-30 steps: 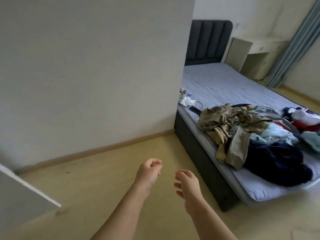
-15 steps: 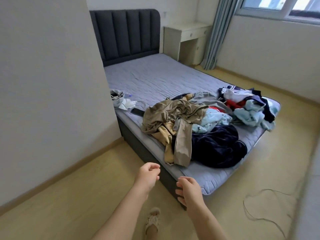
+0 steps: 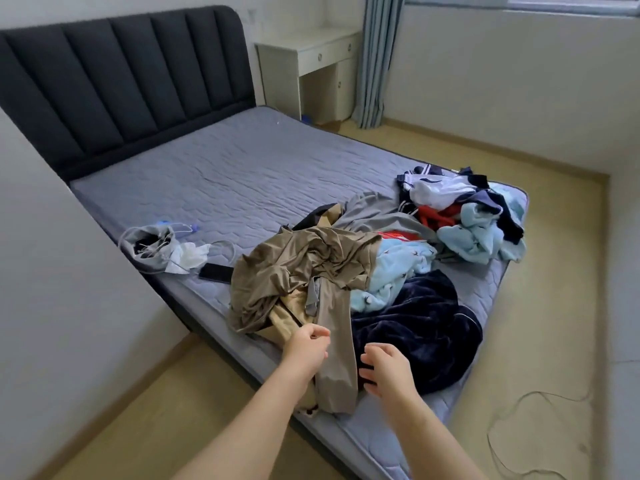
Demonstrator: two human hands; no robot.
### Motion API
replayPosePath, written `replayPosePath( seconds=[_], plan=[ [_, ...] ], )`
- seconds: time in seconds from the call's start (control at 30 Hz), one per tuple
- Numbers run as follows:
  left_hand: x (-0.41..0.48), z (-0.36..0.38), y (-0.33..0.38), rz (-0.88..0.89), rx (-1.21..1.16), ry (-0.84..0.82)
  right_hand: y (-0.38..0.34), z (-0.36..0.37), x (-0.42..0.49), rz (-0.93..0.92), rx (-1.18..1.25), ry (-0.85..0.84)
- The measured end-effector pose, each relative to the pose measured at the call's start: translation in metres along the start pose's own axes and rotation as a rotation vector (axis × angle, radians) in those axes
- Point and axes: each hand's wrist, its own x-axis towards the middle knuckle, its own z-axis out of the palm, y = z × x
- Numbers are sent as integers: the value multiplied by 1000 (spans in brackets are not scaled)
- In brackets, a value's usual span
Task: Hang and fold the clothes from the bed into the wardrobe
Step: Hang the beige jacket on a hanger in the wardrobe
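A grey pouch point(image 3: 152, 244) with crumpled tissue lies on the grey mattress point(image 3: 242, 174), at 9 o'clock from the clothes, with a black phone point(image 3: 216, 272) just beside it. The olive-brown garment point(image 3: 304, 268) tops the near heap, one leg draping toward 6 o'clock. At that leg's left edge is the left hand point(image 3: 306, 348), fingers loosely curled, gripping nothing. The right hand point(image 3: 384, 370), fingers relaxed and apart, hangs over the navy velvet garment point(image 3: 422, 327). Light-blue fleece point(image 3: 398, 268) lies at its 12 o'clock, and a second pile point(image 3: 464, 209) at 2 o'clock.
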Motion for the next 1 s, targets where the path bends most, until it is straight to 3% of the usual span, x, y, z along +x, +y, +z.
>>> replayPosePath(
  seconds=[0.2,0.5,0.77,0.9,1.0],
  plan=[
    [71,44,30,-86,61,-14,-39,-29,82,100,34,-12],
    [179,128,68,-243,23,168,-99,-84,230,135,-237,-190],
    [280,187,59,-446,22,248,-107,-109,344,201,-405,-229],
    [333,207,48,-386,-66,250,-101,-110,390,217,-449,-275],
    [362,221,36,-345,42,203,-93,-111,412,230,-442,-309]
  ],
)
